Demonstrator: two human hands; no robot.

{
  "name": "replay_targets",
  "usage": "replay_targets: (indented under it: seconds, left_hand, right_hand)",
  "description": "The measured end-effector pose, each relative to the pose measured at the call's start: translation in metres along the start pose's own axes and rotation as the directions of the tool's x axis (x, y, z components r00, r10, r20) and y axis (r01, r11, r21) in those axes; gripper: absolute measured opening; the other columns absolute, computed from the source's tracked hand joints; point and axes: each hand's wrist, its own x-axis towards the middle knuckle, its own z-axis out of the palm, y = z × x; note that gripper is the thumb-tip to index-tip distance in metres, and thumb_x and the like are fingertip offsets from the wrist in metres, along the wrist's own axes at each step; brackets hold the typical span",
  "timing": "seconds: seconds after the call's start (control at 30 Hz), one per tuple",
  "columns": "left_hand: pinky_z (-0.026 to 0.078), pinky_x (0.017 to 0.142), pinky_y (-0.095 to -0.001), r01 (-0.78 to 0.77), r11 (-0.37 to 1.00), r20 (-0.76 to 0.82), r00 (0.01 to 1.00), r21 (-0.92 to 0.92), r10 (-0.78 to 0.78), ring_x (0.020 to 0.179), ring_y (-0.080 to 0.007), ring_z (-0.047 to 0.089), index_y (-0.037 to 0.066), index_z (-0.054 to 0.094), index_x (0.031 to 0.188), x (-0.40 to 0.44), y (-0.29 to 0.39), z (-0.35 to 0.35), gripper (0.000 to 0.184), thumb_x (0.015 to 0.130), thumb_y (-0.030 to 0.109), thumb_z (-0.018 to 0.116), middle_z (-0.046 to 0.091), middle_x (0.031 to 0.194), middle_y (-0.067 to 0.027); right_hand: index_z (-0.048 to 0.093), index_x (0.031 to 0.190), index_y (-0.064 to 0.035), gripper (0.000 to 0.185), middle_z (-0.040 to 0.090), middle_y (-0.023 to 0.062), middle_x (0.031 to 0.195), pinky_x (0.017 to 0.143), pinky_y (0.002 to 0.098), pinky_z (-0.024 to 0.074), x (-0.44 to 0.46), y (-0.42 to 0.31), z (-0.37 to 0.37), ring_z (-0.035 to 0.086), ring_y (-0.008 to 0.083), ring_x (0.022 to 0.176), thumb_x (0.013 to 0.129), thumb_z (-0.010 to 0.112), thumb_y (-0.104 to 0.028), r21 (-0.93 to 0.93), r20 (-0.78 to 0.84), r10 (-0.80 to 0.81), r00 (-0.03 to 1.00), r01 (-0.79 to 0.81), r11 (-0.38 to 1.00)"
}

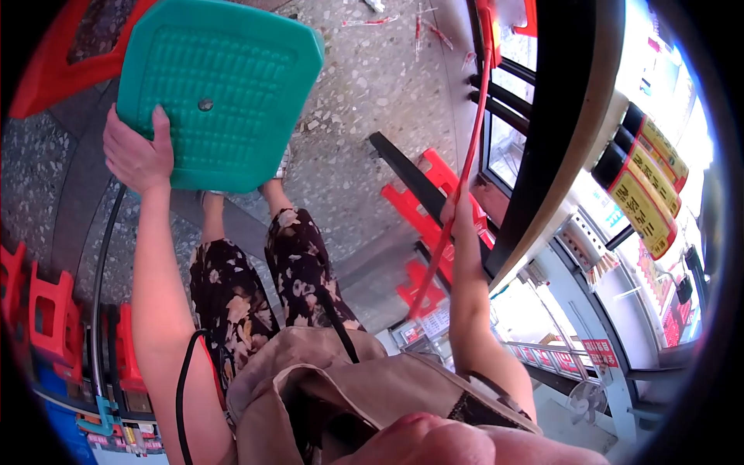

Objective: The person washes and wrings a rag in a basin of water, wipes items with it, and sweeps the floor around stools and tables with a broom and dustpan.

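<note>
My left hand grips the near left edge of a green plastic stool, thumb on the textured seat top and fingers over the edge. The seat has a small hole in its middle and hides most of what lies beneath it. On the right, my right hand is closed around a long red pole, like a broom handle. The pole slants from a red part at the top down past my wrist. What its far end is, I cannot make out.
Red wrappers litter the speckled floor. A red stool stands beside the green one, with more red stools at lower left and others near the dark table edge. Yellow-labelled containers stand at right.
</note>
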Motion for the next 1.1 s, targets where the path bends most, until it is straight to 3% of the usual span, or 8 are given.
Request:
replay_targets:
  seconds: [0.07, 0.17, 0.3, 0.53, 0.7, 0.9, 0.93, 1.1]
  left_hand:
    - [0.042, 0.078, -0.0445, 0.009, 1.000, 0.020, 1.000, -0.001, -0.009, 0.097, -0.0339, 0.053, 0.006, 0.045, 0.119, -0.002, 0.000, 0.000, 0.064, 0.078, 0.054, 0.053, 0.054, 0.108, -0.0141]
    - [0.041, 0.079, -0.0455, 0.022, 1.000, 0.037, 0.999, -0.003, -0.022, 0.098, -0.0341, 0.052, 0.006, 0.045, 0.119, 0.000, 0.000, -0.001, 0.064, 0.078, 0.054, 0.053, 0.053, 0.108, -0.0141]
    - [0.041, 0.081, -0.0454, 0.034, 0.999, 0.038, 0.999, -0.001, -0.034, 0.099, -0.0346, 0.052, 0.007, 0.045, 0.120, 0.000, 0.003, -0.004, 0.064, 0.078, 0.055, 0.053, 0.054, 0.108, -0.0154]
    - [0.041, 0.081, -0.0461, 0.066, 0.998, 0.057, 0.996, -0.015, -0.065, 0.099, -0.0349, 0.052, 0.007, 0.045, 0.120, 0.001, 0.003, -0.003, 0.065, 0.077, 0.056, 0.053, 0.054, 0.108, -0.0151]
    - [0.041, 0.082, -0.0459, 0.054, 0.999, 0.048, 0.997, -0.007, -0.054, 0.101, -0.0341, 0.051, 0.007, 0.045, 0.120, -0.002, 0.001, -0.001, 0.065, 0.077, 0.056, 0.053, 0.053, 0.110, -0.0144]
    - [0.040, 0.082, -0.0455, 0.055, 0.998, 0.037, 0.998, 0.004, -0.055, 0.101, -0.0328, 0.051, 0.007, 0.045, 0.120, 0.000, 0.005, -0.005, 0.066, 0.077, 0.056, 0.052, 0.053, 0.110, -0.0134]
    - [0.040, 0.083, -0.0454, 0.048, 0.999, 0.030, 0.998, 0.015, -0.049, 0.101, -0.0325, 0.051, 0.007, 0.045, 0.120, 0.000, 0.006, -0.007, 0.066, 0.077, 0.057, 0.051, 0.053, 0.110, -0.0132]
    - [0.042, 0.079, -0.0427, 0.017, 0.999, 0.011, 1.000, 0.047, -0.017, 0.099, -0.0313, 0.053, 0.004, 0.045, 0.119, 0.002, 0.008, -0.015, 0.064, 0.079, 0.055, 0.050, 0.054, 0.110, -0.0127]
  right_hand:
    - [0.034, 0.057, -0.0165, 0.056, 0.023, -0.0066, 0.041, 0.029, 0.0239, 0.0192, 0.057, -0.025, 0.017, 0.024, 0.0076, 0.030, 0.082, 0.041, -0.066, 0.224, 0.234, 0.092, 0.968, -0.146, 0.964]
    - [0.035, 0.058, -0.0163, 0.056, 0.022, -0.0073, 0.041, 0.029, 0.0239, 0.0178, 0.014, -0.025, 0.073, 0.023, 0.0070, 0.029, 0.082, 0.039, -0.067, 0.130, 0.143, 0.229, 0.963, -0.248, 0.960]
    - [0.038, 0.063, -0.0165, 0.052, 0.023, -0.0066, 0.041, 0.029, 0.0235, 0.0171, -0.093, 0.005, -0.004, 0.022, 0.0072, 0.029, 0.084, 0.038, -0.064, 0.233, 0.369, 0.233, 0.900, -0.332, 0.914]
    - [0.039, 0.063, -0.0158, 0.054, 0.025, -0.0061, 0.042, 0.030, 0.0240, 0.0176, -0.061, 0.017, 0.009, 0.023, 0.0073, 0.029, 0.083, 0.038, -0.066, 0.108, 0.013, 0.035, 0.999, -0.036, 0.993]
    - [0.031, 0.052, -0.0185, 0.058, 0.026, -0.0063, 0.040, 0.028, 0.0234, 0.0190, 0.040, -0.032, 0.089, 0.023, 0.0074, 0.029, 0.081, 0.041, -0.068, 0.539, 0.378, 0.252, 0.891, -0.433, 0.722]
    - [0.033, 0.054, -0.0163, 0.060, 0.026, -0.0061, 0.039, 0.028, 0.0215, 0.0195, -0.147, 0.001, 0.053, 0.025, 0.0063, 0.028, 0.079, 0.038, -0.071, 0.010, 0.252, 0.385, 0.888, -0.401, 0.916]
    - [0.035, 0.056, -0.0160, 0.058, 0.026, -0.0061, 0.039, 0.027, 0.0212, 0.0184, -0.173, 0.001, 0.029, 0.024, 0.0064, 0.028, 0.081, 0.038, -0.068, 0.111, 0.291, 0.510, 0.810, -0.558, 0.822]
    - [0.038, 0.061, -0.0150, 0.054, 0.026, -0.0065, 0.039, 0.027, 0.0215, 0.0175, -0.292, 0.009, -0.010, 0.022, 0.0059, 0.027, 0.086, 0.035, -0.063, 0.034, 0.223, 0.410, 0.884, -0.428, 0.903]
